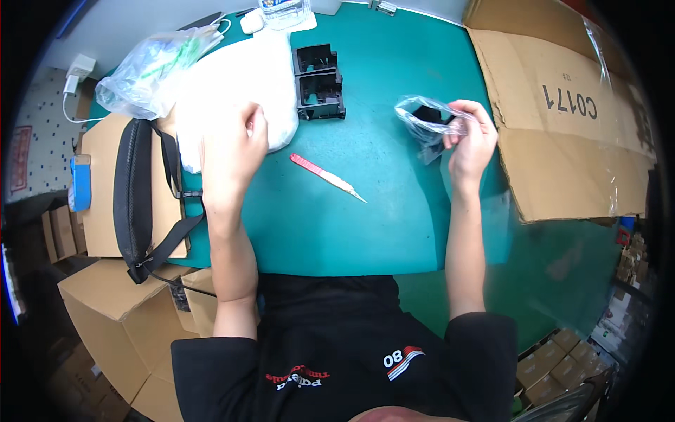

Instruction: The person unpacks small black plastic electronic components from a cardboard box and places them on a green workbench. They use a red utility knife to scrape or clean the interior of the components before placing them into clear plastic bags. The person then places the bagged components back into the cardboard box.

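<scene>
My right hand (pixel 472 144) grips the edge of a clear plastic bag (pixel 429 133) on the right side of the table, with a black piece showing inside it. My left hand (pixel 246 144) is closed, its fingers curled and pressed together, over a large white bag (pixel 235 77); anything in those fingers is hidden. Two black plastic housings (pixel 320 97) with open compartments stand just right of the white bag. Between my hands, a pointed tool with a red handle (pixel 313 166), perhaps tweezers, lies slanted on the green table.
A big cardboard box (pixel 555 126) stands along the right edge. On the left are a black padded strap (pixel 133 190) on cardboard and a crumpled clear bag (pixel 151 74). A water bottle (pixel 285 13) stands at the back. An open carton (pixel 133 323) sits below the table's left edge.
</scene>
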`<state>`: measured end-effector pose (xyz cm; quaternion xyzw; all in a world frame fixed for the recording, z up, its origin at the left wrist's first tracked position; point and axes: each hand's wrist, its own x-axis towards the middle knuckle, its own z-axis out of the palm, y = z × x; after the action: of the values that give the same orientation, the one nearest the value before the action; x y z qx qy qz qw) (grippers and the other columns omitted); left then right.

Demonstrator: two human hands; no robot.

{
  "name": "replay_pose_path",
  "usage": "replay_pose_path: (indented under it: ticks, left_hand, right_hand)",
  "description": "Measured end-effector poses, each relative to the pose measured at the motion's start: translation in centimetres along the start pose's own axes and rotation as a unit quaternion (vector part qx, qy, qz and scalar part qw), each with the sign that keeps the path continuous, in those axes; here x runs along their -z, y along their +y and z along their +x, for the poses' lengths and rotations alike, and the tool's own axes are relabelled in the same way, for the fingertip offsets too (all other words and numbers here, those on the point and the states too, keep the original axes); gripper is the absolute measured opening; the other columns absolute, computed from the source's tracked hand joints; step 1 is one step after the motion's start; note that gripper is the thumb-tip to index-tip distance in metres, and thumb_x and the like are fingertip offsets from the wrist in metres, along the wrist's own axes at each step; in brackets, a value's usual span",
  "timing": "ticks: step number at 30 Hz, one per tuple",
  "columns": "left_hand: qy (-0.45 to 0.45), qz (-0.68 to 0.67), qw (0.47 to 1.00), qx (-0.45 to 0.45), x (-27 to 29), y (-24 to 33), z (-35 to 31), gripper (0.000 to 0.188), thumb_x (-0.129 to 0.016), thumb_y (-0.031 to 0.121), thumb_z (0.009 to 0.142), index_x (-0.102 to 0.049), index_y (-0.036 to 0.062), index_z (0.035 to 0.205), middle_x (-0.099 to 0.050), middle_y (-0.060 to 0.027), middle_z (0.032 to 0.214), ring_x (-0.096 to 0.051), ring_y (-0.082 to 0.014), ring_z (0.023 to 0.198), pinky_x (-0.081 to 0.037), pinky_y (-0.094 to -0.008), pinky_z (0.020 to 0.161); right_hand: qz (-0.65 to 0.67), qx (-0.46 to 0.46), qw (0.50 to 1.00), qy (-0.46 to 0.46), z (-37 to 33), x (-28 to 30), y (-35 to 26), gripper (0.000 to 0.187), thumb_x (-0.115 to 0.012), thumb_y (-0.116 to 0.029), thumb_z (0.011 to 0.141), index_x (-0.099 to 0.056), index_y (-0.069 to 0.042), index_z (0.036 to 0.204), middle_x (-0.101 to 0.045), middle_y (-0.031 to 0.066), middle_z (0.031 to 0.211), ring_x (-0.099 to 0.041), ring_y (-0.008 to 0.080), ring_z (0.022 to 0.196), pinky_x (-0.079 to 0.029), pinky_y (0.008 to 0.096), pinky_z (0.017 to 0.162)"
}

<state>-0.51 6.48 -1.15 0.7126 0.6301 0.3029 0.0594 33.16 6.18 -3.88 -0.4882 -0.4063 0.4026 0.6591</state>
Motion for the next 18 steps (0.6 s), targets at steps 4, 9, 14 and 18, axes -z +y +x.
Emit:
replay_pose_path:
  ticks: [4, 9, 14, 18]
  left_hand:
    - [0.024, 0.149, 0.985, -0.088, -1.6, -4.0, 0.3, 0.02, -0.062, 0.019, 0.095, -0.072, 0.0025, 0.09, -0.069, -0.0184, 0.083, -0.069, -0.0367, 0.08, -0.055, -0.0449, 0.079]
    - [-0.023, 0.211, 0.966, -0.149, -4.0, -5.3, 0.6, 0.024, -0.06, 0.023, 0.094, -0.071, 0.0025, 0.086, -0.07, -0.0178, 0.085, -0.069, -0.0353, 0.084, -0.054, -0.0464, 0.085]
    - [-0.014, 0.183, 0.975, -0.122, -3.8, -4.3, 0.4, 0.022, -0.061, 0.018, 0.092, -0.07, -0.0005, 0.085, -0.071, -0.0193, 0.088, -0.069, -0.0366, 0.086, -0.054, -0.0474, 0.086]
    - [0.035, 0.108, 0.992, -0.046, -3.0, -1.8, -0.2, 0.012, -0.067, 0.01, 0.089, -0.068, -0.001, 0.093, -0.07, -0.0184, 0.087, -0.069, -0.0381, 0.087, -0.054, -0.0488, 0.083]
  right_hand:
    - [0.09, -0.022, 0.996, 0.014, 1.9, 2.4, 0.5, 0.023, -0.041, -0.001, 0.095, -0.062, 0.004, 0.087, -0.053, 0.0049, 0.063, -0.041, 0.0087, 0.046, -0.035, 0.0233, 0.042]
    - [0.105, -0.048, 0.991, -0.073, 4.5, 6.5, 2.8, 0.019, -0.042, 0.002, 0.079, -0.06, 0.005, 0.085, -0.06, 0.0143, 0.091, -0.043, 0.0096, 0.052, -0.038, 0.024, 0.047]
    - [-0.17, -0.038, 0.984, -0.025, 3.7, 6.0, -0.1, 0.063, -0.047, -0.009, 0.081, -0.05, -0.004, 0.144, -0.054, 0.0125, 0.122, -0.051, 0.0082, 0.068, -0.039, 0.0216, 0.06]
    - [-0.325, 0.06, 0.941, 0.074, 2.6, 5.6, -2.6, 0.06, -0.052, -0.008, 0.085, -0.049, -0.003, 0.145, -0.054, 0.0147, 0.122, -0.056, 0.0136, 0.078, -0.047, 0.027, 0.071]
